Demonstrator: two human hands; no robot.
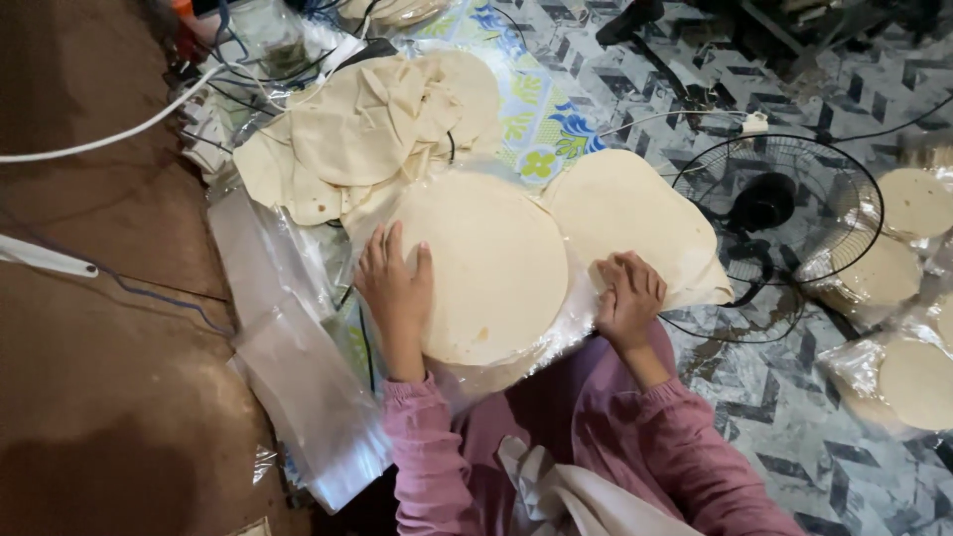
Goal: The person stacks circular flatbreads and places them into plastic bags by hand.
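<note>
A clear plastic bag [486, 288] wraps the round, pale flatbread stack between the hands. Empty clear bags [298, 367] lie flat just left. At right, 3 bagged stacks [898, 328] sit near the fan.

Long pink ribbed-cuff sleeves, matching pink garment, pale cloth across the lap.

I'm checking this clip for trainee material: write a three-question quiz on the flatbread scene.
1. True or false: the left hand lies flat on the bagged stack of round flatbreads.
2. What is the right hand doing? A) resting open on the floor B) pinching the clear bag at the stack's edge C) holding the fan
3. What lies on the patterned floor right of the loose flatbread pile?

Key: 1 true; 2 B; 3 a fan lying flat.
</note>
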